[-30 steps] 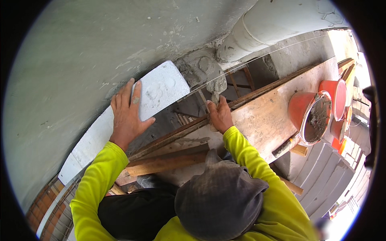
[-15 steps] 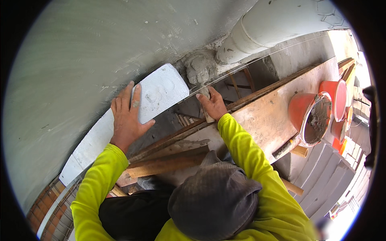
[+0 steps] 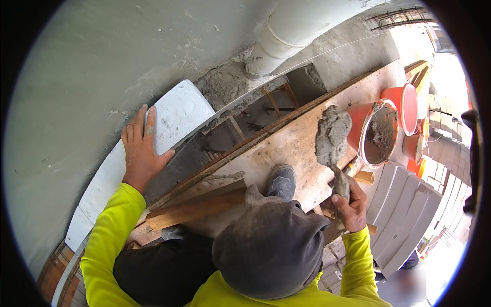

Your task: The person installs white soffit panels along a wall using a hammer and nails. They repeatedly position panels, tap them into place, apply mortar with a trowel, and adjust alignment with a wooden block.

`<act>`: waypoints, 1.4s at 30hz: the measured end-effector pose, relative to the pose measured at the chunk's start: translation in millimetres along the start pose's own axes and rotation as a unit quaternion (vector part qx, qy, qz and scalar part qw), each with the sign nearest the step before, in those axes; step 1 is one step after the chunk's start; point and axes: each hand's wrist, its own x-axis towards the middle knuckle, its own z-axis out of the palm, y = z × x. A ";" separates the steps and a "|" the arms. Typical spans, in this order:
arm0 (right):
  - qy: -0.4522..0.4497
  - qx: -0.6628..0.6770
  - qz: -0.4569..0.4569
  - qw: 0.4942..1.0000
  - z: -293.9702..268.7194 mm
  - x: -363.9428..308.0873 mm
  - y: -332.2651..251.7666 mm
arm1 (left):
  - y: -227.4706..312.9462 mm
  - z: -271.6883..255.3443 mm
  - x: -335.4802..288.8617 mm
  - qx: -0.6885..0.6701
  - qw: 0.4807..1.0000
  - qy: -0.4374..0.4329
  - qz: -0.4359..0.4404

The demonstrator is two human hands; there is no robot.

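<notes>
My left hand (image 3: 141,149) lies flat, fingers spread, on a white block (image 3: 176,116) set against the grey wall (image 3: 82,66). My right hand (image 3: 350,204) is closed on the handle of a trowel (image 3: 331,138) whose blade carries a heap of grey mortar. The trowel is held above the wooden plank (image 3: 286,148), just left of an orange bucket (image 3: 376,133) with mortar in it. My grey cap (image 3: 268,250) fills the lower middle and hides part of the plank. My shoe (image 3: 281,180) stands on the plank.
A large white pipe (image 3: 296,30) comes down into a patch of mortar (image 3: 225,84) by the block's end. A taut string runs along the wall. More orange buckets (image 3: 411,105) stand far right, white blocks (image 3: 404,215) lie stacked below them, and timber pieces (image 3: 194,207) lie near me.
My right hand has left the gap by the block, swung right to the bucket and now holds up a trowel loaded with mortar. The left hand stays on the white block.
</notes>
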 end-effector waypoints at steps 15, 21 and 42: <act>-0.026 -0.311 -0.178 0.933 2.2 36.6 2.3 | 2.2 0.4 0.2 0.015 1.000 0.002 -0.008; -0.200 -0.312 -0.162 0.915 129.3 164.2 36.4 | 4.4 -4.5 3.5 0.020 0.999 -0.035 -0.010; -0.357 -0.518 -0.235 0.741 145.9 286.8 6.2 | -2.9 -1.8 6.6 -0.019 0.997 -0.068 -0.036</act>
